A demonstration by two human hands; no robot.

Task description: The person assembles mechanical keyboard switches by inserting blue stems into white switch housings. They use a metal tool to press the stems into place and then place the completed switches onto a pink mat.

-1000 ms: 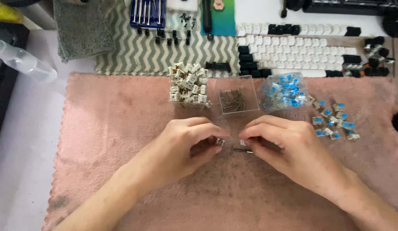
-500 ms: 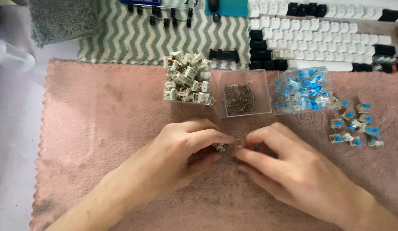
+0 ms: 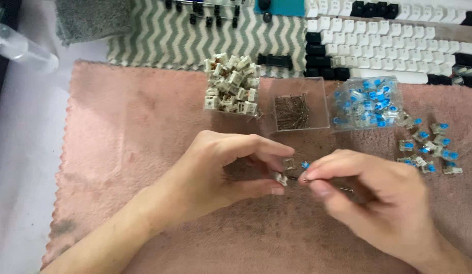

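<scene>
Both hands meet at the middle of the fuzzy pink mat (image 3: 144,127) on the worktop. The left hand (image 3: 215,172) is pinched shut, thumb under and forefinger over, on a small pale-grey plastic keyboard switch housing (image 3: 285,170). It sits right at the fingertips, just left of the gap between the hands. The right hand (image 3: 378,198) is closed on a thin dark metal tool (image 3: 327,183). The tool's long axis runs roughly left to right, tip pointing at the housing, and seems to touch it or nearly so. A tiny blue plastic stem (image 3: 305,165) shows beside the right forefinger; which hand carries it I cannot tell. So the housing lies directly left of the tool tip. Behind the hands stands a clear square plastic box of small dark metal springs (image 3: 293,110).
</scene>
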